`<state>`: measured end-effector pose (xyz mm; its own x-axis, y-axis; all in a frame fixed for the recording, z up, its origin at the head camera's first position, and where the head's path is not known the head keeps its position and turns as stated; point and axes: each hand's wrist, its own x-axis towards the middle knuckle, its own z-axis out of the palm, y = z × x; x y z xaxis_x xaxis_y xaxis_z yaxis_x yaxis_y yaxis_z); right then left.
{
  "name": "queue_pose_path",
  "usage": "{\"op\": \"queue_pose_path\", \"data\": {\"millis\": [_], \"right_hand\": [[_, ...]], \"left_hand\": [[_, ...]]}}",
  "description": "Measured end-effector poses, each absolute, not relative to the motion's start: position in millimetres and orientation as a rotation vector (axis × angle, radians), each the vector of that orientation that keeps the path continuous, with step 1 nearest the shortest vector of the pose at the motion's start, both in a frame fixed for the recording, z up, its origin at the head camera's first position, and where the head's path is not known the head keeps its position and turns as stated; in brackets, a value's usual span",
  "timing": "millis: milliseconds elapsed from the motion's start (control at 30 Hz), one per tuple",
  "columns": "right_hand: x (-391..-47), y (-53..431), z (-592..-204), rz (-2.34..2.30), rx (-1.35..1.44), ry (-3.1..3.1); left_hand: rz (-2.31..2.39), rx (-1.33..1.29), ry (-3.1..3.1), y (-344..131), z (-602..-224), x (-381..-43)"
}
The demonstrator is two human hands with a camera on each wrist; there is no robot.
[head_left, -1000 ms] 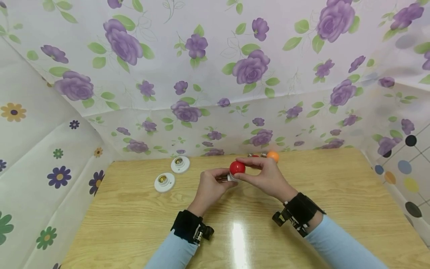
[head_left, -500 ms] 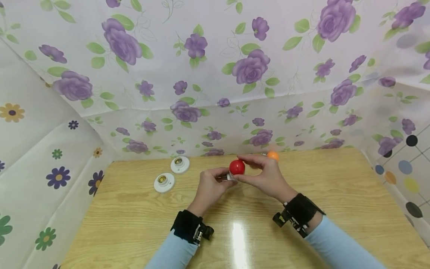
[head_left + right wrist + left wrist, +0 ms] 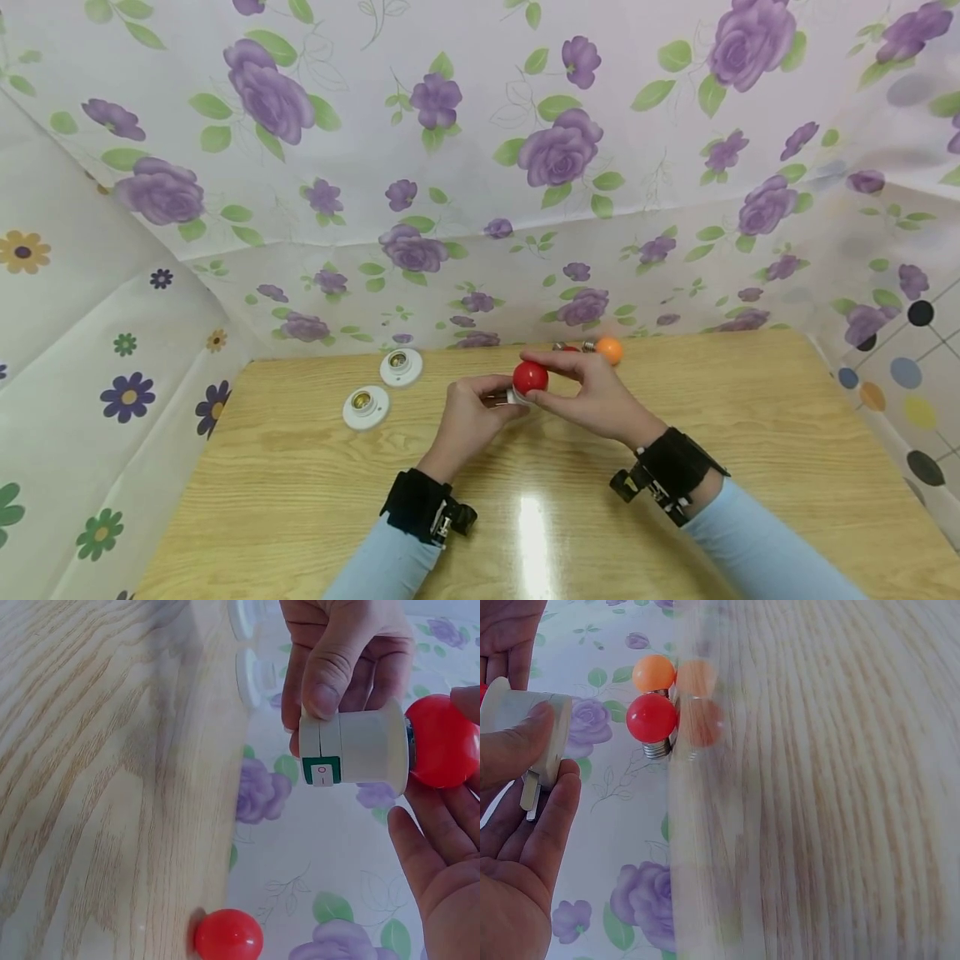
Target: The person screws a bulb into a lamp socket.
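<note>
- We are seeing the left hand [image 3: 476, 412] pinching a smooth white plug-in socket [image 3: 360, 746], its thumb lying along the casing and its fingers curling beneath.
- We are noticing the socket's cylindrical body flaring into a round rim; flat metal prongs [image 3: 530, 793] are sticking out of it, and a small rocker switch [image 3: 322, 772] is showing in a green surround.
- The right hand [image 3: 596, 396] is pinching a glossy, globe-shaped red bulb [image 3: 531, 377] between thumb and fingers; we are finding it at the socket's mouth, a sliver of its base showing.
- Beyond the hands, we are spotting a second red bulb [image 3: 651, 718] and an orange bulb [image 3: 609, 351] lying near the back edge, their metal bases ridged.
- Two white disc-shaped lamp holders [image 3: 365, 408], with brassy centres, are resting on the wood-grained table [image 3: 300, 500] to the left.
- Behind, a creased floral sheet [image 3: 480, 183] is hanging.
</note>
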<state>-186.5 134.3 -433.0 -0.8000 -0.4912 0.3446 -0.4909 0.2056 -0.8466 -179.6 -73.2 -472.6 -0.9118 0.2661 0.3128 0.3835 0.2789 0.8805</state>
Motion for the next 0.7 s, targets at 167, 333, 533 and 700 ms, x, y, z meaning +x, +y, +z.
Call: {"op": "queue_pose_path", "data": {"millis": [167,333,533,700], "right_hand": [[-185.8,133.3,-432.9,-1.727,-0.953,2.45],[-184.7,132.6,-431.2,-1.731,-0.885,2.472],[-181.9,129.8,-432.2,-1.789,-0.837,2.512],[-178.8,125.7,-434.2,-1.86,-0.805,2.573]], "left_hand": [[-1.701,-0.62,-2.43,-73.4,-474.1,-179.8],[-1.696,-0.62,-2.422,-72.8,-474.2,-178.9],[-1.696,-0.604,-2.404,-71.1,-473.7,-177.2],[-1.674,-0.592,-2.402,-69.9,-472.1,-175.0]]}}
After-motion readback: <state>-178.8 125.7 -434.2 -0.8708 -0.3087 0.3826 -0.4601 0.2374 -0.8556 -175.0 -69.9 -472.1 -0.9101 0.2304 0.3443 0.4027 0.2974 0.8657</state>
